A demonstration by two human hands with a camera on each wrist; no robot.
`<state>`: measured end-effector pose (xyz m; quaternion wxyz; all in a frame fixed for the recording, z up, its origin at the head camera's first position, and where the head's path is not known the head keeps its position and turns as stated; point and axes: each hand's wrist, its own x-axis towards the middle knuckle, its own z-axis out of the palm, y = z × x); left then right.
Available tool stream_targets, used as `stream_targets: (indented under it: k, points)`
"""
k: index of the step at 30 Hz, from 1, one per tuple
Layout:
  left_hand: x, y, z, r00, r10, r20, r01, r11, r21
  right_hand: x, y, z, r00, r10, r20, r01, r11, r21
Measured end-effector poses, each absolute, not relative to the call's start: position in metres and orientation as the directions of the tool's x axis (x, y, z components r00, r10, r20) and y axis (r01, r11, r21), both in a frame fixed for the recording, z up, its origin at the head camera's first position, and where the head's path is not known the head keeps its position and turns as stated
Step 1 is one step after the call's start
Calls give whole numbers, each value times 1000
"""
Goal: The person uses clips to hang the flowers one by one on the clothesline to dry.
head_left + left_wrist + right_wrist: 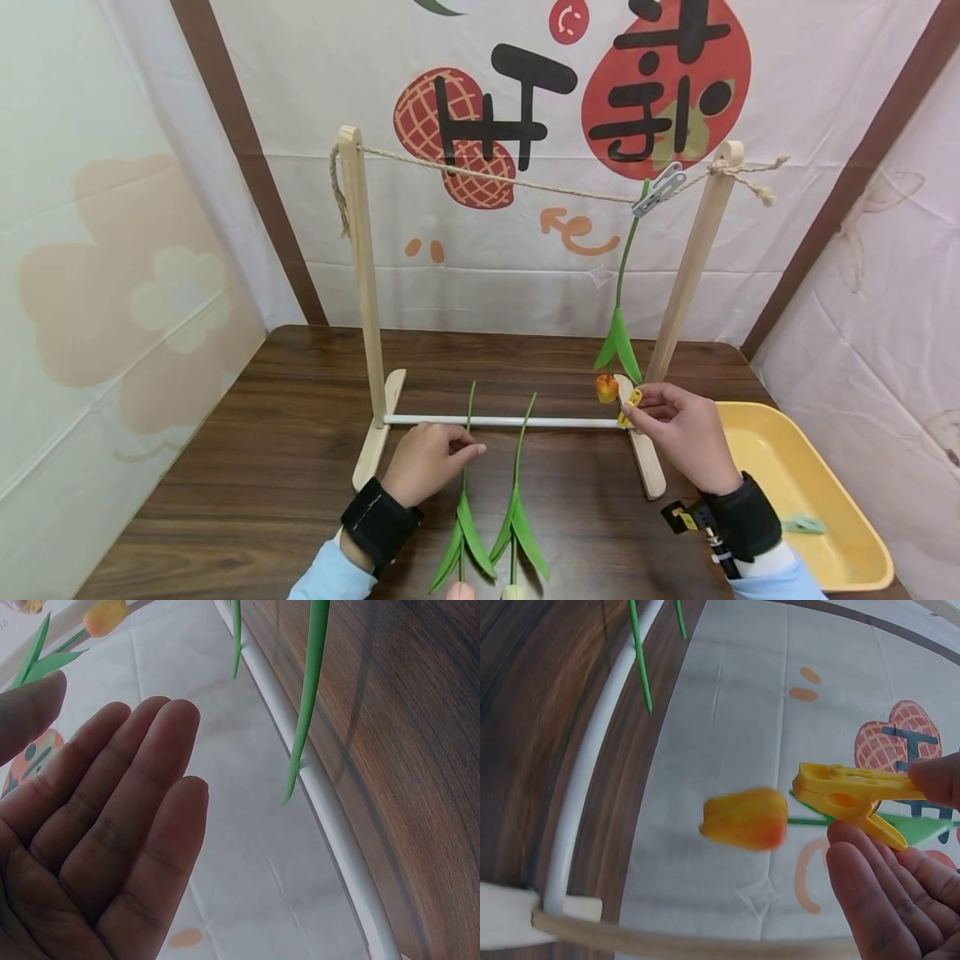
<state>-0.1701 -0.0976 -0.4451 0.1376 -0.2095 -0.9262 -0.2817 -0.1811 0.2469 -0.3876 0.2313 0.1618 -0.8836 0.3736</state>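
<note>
Between thumb and fingers my right hand pinches a yellow clothespin. Just left of it an orange-yellow artificial tulip hangs head down, its stem held to the twine by a grey clothespin. My left hand is held over the table with nothing in it; the left wrist view shows its fingers nearly straight. Beside it lie two more tulips, one with a pink head and one with a pale head, their stems across the white rod.
The twine runs between two wooden posts, left and right, joined low down by the rod. A yellow tray stands at the right with a green clothespin inside. Printed cloth hangs behind the table.
</note>
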Motion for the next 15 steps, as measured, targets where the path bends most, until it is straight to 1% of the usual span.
stream_targets:
  k: [10, 15]
  points:
    - [-171, -98, -445, -879, 311, 362, 459, 758, 463, -182, 226, -401, -869, -62, 490, -429, 589, -685]
    - [-171, -98, -444, -875, 315, 367, 465, 757, 459, -182, 219, -407, -871, -42, 490, -429, 552, -715]
